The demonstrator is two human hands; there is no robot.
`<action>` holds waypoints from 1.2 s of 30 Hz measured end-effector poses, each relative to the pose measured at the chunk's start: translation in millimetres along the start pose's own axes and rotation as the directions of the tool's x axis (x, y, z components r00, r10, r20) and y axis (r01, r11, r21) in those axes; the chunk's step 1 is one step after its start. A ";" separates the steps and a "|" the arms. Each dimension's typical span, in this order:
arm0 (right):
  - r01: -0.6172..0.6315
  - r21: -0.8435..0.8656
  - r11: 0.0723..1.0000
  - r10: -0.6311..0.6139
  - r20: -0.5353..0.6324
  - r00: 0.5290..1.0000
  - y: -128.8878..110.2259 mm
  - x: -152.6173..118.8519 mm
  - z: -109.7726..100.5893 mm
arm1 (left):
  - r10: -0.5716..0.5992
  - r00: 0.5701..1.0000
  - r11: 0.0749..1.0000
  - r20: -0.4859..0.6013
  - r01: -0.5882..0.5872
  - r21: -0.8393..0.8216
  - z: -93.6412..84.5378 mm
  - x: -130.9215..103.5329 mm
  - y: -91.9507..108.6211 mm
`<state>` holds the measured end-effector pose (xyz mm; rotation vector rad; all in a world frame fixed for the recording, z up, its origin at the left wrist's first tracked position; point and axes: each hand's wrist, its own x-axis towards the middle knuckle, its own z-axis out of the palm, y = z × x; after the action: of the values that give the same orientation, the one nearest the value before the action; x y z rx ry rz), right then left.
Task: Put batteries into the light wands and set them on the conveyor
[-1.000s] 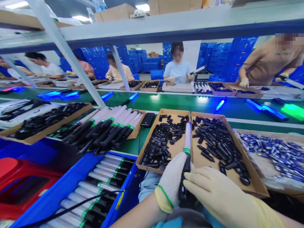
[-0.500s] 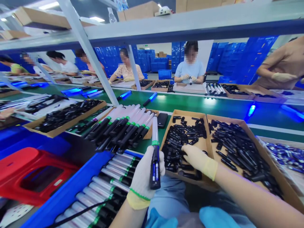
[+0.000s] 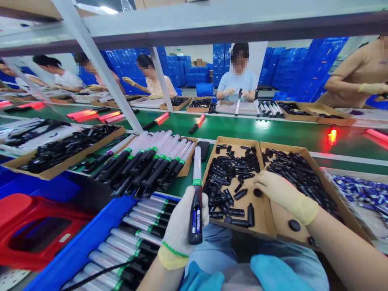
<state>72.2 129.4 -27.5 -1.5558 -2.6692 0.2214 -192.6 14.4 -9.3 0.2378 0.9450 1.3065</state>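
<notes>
My left hand, in a white glove, is closed around the black handle of a light stick. The stick stands nearly upright, its clear tube at the top and a green band below. The handle's battery compartment faces me, with blue batteries showing inside. Over the wall between two cardboard trays is my gloved right hand, its fingers bent together and pointing left. I cannot make out what is in its fingertips. Below them lies a round black cap. Small black parts fill much of the left tray.
Light sticks are piled on the left and in a blue bin below. Longer black parts lie in the right tray, with blue batteries beyond. Lit red sticks lie on the green belt; people work across it.
My right hand has moved right, from the parts in the left tray to the wall between the trays. The belt's lights have turned from blue to red. My left hand still holds the stick.
</notes>
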 end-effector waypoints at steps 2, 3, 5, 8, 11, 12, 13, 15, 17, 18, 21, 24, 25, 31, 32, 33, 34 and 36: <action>0.056 -0.016 0.998 -0.055 0.047 0.997 -7.1 -0.6 10.1 | -0.027 1.000 1.000 -0.016 0.027 0.014 8.1 -0.6 -0.6; 0.079 -0.024 0.997 -0.077 0.063 0.995 -11.3 0.6 15.5 | -0.048 0.999 0.999 -0.026 0.048 0.022 12.5 -1.4 -1.0; 0.111 -0.040 0.993 -0.108 0.075 0.991 -18.8 4.3 24.4 | -0.096 0.994 0.994 -0.045 0.099 0.046 20.5 -3.3 -2.5; 0.154 -0.043 0.987 -0.151 0.076 0.986 -22.9 8.2 28.8 | -0.103 0.993 0.992 -0.048 0.107 0.073 27.6 -5.4 -7.6; 0.183 -0.015 0.983 -0.181 0.074 0.981 -18.3 6.4 27.1 | -0.147 0.989 0.987 -0.028 0.149 0.056 28.7 -5.0 -15.5; 0.178 -0.004 0.984 -0.178 0.071 0.982 -16.2 4.7 26.7 | -0.175 0.984 0.984 -0.022 0.175 0.043 28.6 -4.4 -18.5; 0.169 0.008 0.986 -0.169 0.066 0.983 -14.3 2.4 26.4 | -0.193 0.981 0.981 -0.011 0.193 0.033 28.6 -3.8 -21.5; 0.149 0.036 0.988 -0.150 0.047 0.988 -12.0 -4.3 25.5 | -0.194 0.981 0.981 0.026 0.193 0.026 29.9 -2.5 -27.4; 0.132 0.074 0.989 -0.133 0.016 0.991 -9.5 -15.0 21.9 | -0.168 0.982 0.986 0.083 0.165 0.033 33.3 -1.5 -32.7; 0.121 0.095 0.988 -0.121 -0.004 0.993 -6.4 -22.3 18.5 | -0.152 0.982 0.988 0.110 0.149 0.041 35.7 -1.2 -34.9; 0.030 0.165 0.986 -0.015 -0.094 0.996 18.1 -51.1 4.3 | -0.116 0.982 0.992 0.148 0.106 0.072 42.8 -0.3 -39.2; -0.215 0.140 0.967 0.243 -0.231 0.942 59.7 -80.5 -6.4 | -0.098 0.986 0.992 0.138 0.086 0.093 46.6 1.7 -40.7; -0.284 0.097 0.954 0.300 -0.272 0.914 70.9 -87.3 -7.7 | -0.097 0.986 0.992 0.137 0.084 0.096 47.1 2.7 -41.2; -0.028 -0.028 0.999 0.025 -0.112 0.993 23.9 -77.3 -2.4 | -0.126 0.975 0.989 0.185 0.108 0.103 49.3 6.8 -48.6; 0.006 -0.050 0.999 -0.009 -0.055 0.998 3.6 -70.0 -0.7 | -0.142 0.972 0.987 0.187 0.126 0.096 48.9 6.8 -50.3; 0.017 -0.069 0.997 -0.018 -0.021 1.000 -15.4 -62.8 1.4 | -0.161 0.969 0.986 0.190 0.147 0.084 48.0 6.6 -51.9; 0.015 -0.084 0.996 -0.016 -0.003 1.000 -31.6 -56.0 3.9 | -0.180 0.964 0.983 0.196 0.169 0.070 46.6 6.1 -53.3; 0.010 -0.074 0.997 -0.010 0.002 1.000 -52.6 -45.5 10.4 | -0.206 0.955 0.979 0.216 0.201 0.046 43.1 4.0 -55.1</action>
<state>48.3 63.3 -28.7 -1.5621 -2.7156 0.1255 -123.3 16.6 -19.4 0.2891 0.7752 1.0564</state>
